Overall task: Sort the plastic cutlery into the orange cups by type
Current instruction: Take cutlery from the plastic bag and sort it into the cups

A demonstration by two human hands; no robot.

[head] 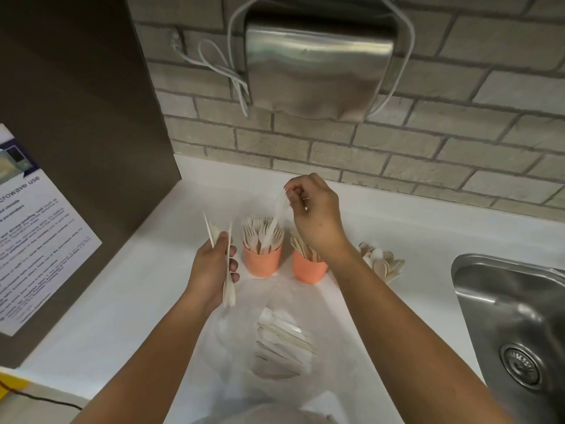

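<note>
Right hand (318, 215) pinches 1 white piece (276, 215) by its top end, hanging it tip-down over the left orange cup (262, 263), which is full of forks. Likely a fork going in, but blur hides its type. Left hand (211, 267) grips a spare bundle (228, 270) upright, probably stock to feed the right. 2nd orange cup (308, 270) stands just beside. Spoons (382, 261) fan out right of it, their cup hidden by the forearm. Unsorted pile (281, 344) lies on the bench (153, 286).
</note>
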